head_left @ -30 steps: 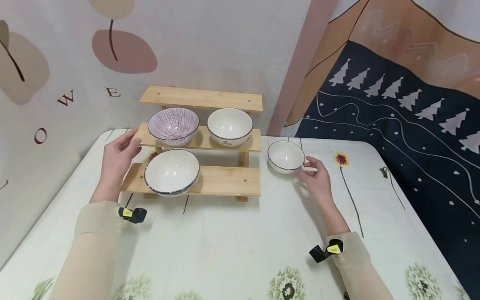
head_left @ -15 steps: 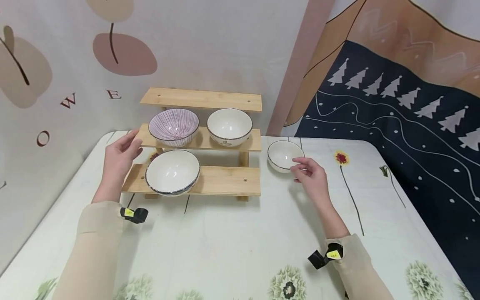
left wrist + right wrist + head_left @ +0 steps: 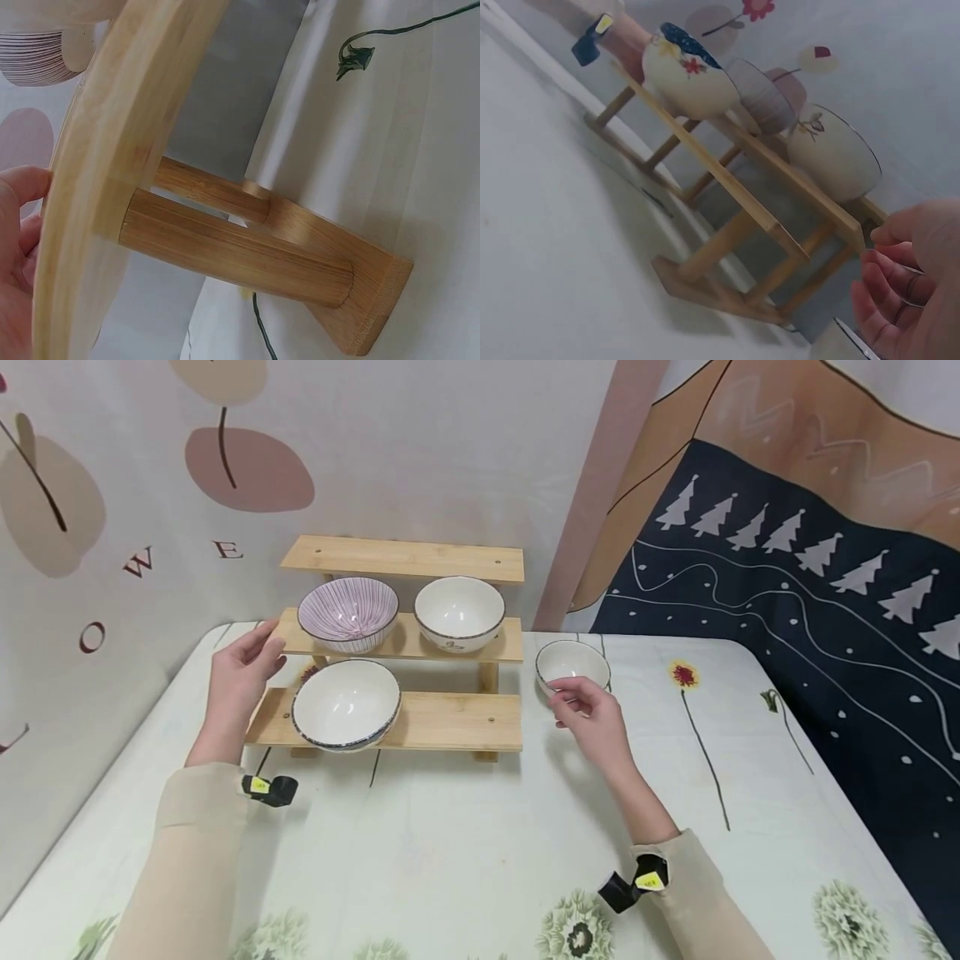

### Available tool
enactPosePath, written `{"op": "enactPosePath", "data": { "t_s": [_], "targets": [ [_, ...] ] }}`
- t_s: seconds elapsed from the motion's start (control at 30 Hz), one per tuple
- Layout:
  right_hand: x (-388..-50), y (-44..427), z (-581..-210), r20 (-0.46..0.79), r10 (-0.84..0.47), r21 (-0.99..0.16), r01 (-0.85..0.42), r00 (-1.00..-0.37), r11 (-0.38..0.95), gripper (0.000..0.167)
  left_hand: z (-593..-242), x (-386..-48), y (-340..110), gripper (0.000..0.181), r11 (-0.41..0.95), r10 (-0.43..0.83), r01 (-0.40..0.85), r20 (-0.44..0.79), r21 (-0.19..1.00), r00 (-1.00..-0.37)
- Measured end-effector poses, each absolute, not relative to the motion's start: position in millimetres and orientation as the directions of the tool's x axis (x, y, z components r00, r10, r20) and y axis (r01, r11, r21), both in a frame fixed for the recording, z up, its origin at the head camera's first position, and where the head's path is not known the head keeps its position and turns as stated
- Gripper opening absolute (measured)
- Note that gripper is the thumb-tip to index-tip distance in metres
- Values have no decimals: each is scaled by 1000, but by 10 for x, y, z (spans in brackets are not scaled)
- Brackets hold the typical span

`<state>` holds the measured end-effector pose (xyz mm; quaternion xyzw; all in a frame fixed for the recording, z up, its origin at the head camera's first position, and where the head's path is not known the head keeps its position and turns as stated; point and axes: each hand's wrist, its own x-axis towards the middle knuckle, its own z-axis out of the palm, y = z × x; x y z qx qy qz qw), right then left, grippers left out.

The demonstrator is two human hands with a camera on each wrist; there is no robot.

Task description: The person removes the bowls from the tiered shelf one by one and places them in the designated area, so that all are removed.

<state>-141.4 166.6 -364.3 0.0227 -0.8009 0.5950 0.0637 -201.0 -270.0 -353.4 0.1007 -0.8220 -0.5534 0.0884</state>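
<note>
A small bowl (image 3: 572, 658) was seen on the table (image 3: 420, 843) just beyond the right hand (image 3: 591, 720), the nearer one, loosely bent around nothing, while a wooden rack (image 3: 457, 720) was gripped by the left hand (image 3: 238, 677).

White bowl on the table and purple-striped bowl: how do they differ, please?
Inside, the purple-striped bowl has fine stripes; the white bowl looks plain where visible. The purple-striped bowl stands on the middle shelf, the white bowl lower, on the flowered tablecloth. The purple-striped bowl looks wider than the white bowl. Both stand upright with dark rims.
</note>
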Motion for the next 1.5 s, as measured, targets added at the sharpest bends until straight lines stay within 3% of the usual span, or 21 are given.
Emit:
{"op": "enactPosePath", "data": {
  "t_s": [0.8, 1.07, 1.5],
  "targets": [
    [-1331, 997, -3588, 203, -166, -947, -237, -965, 219, 20, -3552, -2030, -2698, 56, 341, -273, -73, 24, 937, -962],
    [-1285, 824, -3561, 173, -227, -966, -210, -958, 149, 22, -3549, -2024, -2695, 56, 341, -274, -81, 17, 937, -962],
    [-1255, 606, -3577, 165, -304, -982, -184, -938, 34, 46, -3544, -1992, -2702, 55, 291, -261, -25, 54, 956, -964]
  ]
}}
